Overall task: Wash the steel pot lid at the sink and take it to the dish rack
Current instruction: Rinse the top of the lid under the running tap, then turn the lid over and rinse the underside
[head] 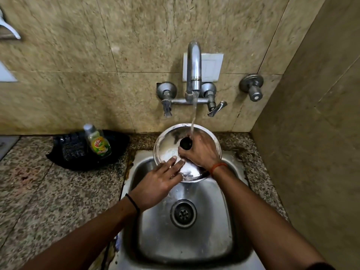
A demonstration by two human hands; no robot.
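The round steel pot lid (169, 140) is held tilted over the back of the steel sink (220, 221), its top side facing me. My right hand (200, 151) is closed around the lid's black knob (184, 143). Flat fingers of my left hand (157, 182) press on the lid's wet lower left surface. Water runs from the wall tap (193, 67) onto the knob and my right hand. The lid's lower right edge is hidden behind my right wrist.
A dish-soap bottle (98, 142) stands in a black tray (116, 141) on the granite counter (48, 191) left of the sink. Tap handles (216, 108) and a separate valve (253, 90) jut from the tiled wall. A side wall closes the right. No dish rack shows.
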